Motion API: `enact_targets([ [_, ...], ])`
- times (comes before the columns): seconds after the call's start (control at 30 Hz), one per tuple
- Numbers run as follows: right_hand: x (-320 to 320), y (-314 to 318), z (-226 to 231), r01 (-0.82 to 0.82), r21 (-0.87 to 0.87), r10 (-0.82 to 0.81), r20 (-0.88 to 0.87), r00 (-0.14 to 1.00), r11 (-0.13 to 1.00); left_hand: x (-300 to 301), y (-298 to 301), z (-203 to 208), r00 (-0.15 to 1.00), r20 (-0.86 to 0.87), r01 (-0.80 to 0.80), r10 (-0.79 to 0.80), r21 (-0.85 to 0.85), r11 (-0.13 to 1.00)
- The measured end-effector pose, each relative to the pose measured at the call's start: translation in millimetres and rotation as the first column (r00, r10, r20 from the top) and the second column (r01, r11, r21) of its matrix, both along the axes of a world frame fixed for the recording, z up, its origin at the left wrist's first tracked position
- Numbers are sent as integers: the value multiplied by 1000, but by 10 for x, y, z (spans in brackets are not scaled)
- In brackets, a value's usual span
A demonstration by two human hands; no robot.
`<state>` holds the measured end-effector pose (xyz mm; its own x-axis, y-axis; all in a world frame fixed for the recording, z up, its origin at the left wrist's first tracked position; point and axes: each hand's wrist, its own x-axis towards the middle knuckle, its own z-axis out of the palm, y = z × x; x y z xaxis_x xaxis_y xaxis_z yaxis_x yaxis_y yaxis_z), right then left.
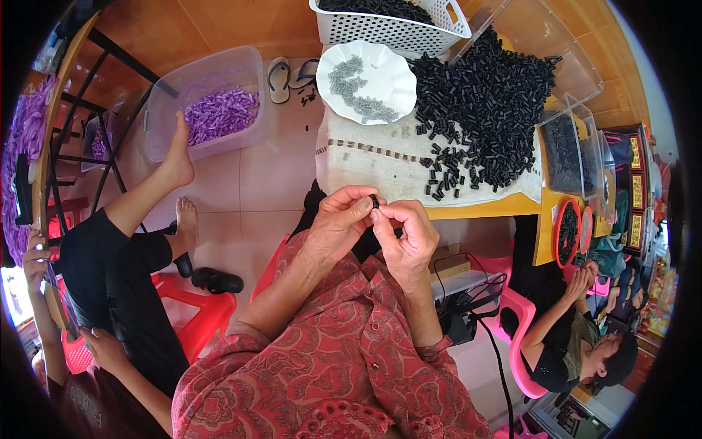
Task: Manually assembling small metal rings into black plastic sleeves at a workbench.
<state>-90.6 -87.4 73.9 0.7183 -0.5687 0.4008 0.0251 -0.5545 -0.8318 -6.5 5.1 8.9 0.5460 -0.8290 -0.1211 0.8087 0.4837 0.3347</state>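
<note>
Just in front of the table edge, my left hand [338, 223] pinches a small black cylindrical piece [374, 200] between thumb and forefinger. My right hand [406, 238] meets it there, its thumb and forefinger closed on the same piece. The fingers cover part of it. On the table beyond lies a large heap of similar short black pieces [493, 110], spread over a pale cloth [365, 172]. Left of the heap stands a white scalloped plate [395, 69] bearing many small greyish pieces, too small to name.
A white perforated basket [391, 33] of black pieces stands at the back. Clear bins [570, 150] and a red-rimmed tray [559, 234] are at right. On the floor sits a clear tub [157, 124] of purple pieces. People sit on both sides; one bare leg [146, 179] extends at left.
</note>
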Motion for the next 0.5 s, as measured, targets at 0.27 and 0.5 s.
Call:
enact_targets([
  [0.27,-16,4,30,22,-71,-25,-51,998,997,-18,8,19,996,83,-36,30,65,997],
  [0.5,-48,-42,54,-5,47,9,-88,996,999,-14,6,62,994,106,-45,39,53,998],
])
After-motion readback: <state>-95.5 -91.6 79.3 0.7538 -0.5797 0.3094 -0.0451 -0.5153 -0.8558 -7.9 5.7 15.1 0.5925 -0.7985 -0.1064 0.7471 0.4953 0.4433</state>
